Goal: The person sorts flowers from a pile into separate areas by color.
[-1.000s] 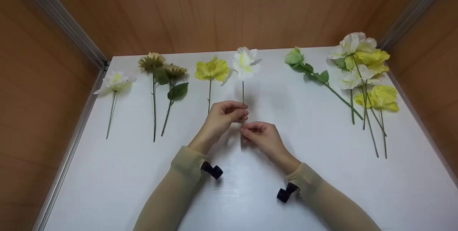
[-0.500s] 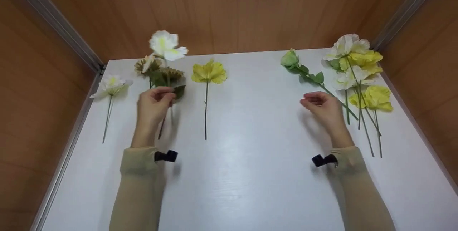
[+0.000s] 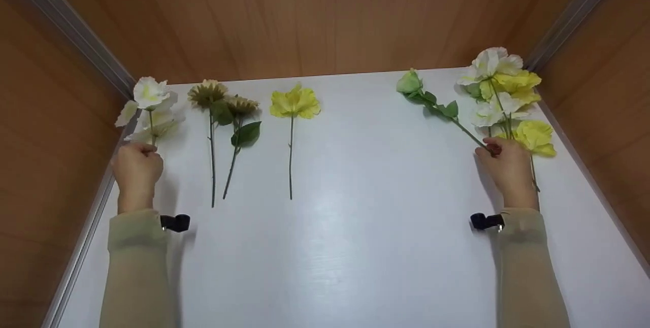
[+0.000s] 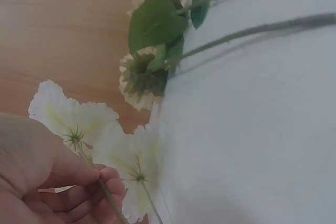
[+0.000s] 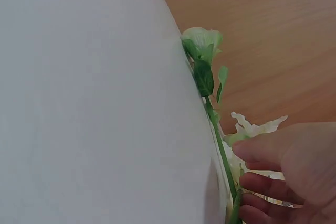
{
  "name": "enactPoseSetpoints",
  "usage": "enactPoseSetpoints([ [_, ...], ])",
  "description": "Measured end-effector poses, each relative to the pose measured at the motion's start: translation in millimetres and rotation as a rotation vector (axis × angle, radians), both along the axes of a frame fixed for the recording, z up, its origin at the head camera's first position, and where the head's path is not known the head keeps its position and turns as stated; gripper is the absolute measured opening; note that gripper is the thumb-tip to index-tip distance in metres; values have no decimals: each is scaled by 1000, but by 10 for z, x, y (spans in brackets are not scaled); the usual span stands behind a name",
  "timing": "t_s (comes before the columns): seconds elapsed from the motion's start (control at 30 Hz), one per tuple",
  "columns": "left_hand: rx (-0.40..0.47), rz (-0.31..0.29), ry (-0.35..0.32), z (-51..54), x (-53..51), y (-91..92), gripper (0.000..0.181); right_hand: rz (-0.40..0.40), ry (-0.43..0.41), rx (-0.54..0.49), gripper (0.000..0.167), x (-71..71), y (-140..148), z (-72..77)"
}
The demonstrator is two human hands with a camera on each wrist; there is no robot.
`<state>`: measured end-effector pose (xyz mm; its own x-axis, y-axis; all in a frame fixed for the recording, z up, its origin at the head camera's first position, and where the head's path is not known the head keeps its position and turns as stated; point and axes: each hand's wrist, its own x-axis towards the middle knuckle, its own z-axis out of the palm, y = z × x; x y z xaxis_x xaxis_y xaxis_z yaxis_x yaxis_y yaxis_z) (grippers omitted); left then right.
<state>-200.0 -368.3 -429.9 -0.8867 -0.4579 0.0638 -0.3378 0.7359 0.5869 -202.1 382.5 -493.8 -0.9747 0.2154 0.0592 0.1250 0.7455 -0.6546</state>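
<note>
At the far left of the head view, my left hand (image 3: 137,169) pinches the stem of a white flower (image 3: 151,93). A second white flower (image 3: 165,124) lies just behind it, partly hidden. The left wrist view shows the thumb and fingers of the left hand (image 4: 63,177) around the thin stem, below the held bloom (image 4: 73,116). On the right, my right hand (image 3: 510,171) is at the lower stem of a green rose (image 3: 409,83). Its fingers (image 5: 262,184) are loosely bent beside the rose's stem (image 5: 223,156), the thumb standing apart from them.
Two beige flowers (image 3: 207,93) with dark leaves and one yellow flower (image 3: 294,103) lie left of the middle on the white table (image 3: 325,236). Several white and yellow flowers (image 3: 533,137) overlap at the right. Wooden panels (image 3: 325,18) enclose the back and sides.
My left hand has carried the white flower from the middle to the far left, over the other white flower. The right hand has let go of its stem and moved right to the rose.
</note>
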Motion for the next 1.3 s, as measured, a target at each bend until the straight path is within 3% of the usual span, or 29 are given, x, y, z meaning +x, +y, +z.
enactPoseSetpoints([
  [0.1,-65,-27,1,-128,4,-74,37,-5,3,-2,41,-16,-10,-25],
  [0.23,-103,-57,-46,-276,3,-124,30,-36,11,-20,39,-16,2,-25],
  [0.33,-112,-70,-89,-338,-7,-141,23,-67,6,-13,39,-7,45,-37],
  [0.4,-128,-72,-94,-360,-14,-146,31,-78,2,-2,39,0,75,-50],
  [0.43,-136,-73,-92,-361,-13,-143,37,-81,-5,3,39,2,92,-56],
  [0.77,-157,-55,-48,-375,13,-115,25,-86,-61,11,39,57,165,-48],
  [1.1,-178,-72,-72,-361,56,-175,32,-99,-95,-11,40,90,234,-14],
  [1.3,-108,-29,-70,-281,107,-174,30,-110,-107,-6,36,129,303,1],
])
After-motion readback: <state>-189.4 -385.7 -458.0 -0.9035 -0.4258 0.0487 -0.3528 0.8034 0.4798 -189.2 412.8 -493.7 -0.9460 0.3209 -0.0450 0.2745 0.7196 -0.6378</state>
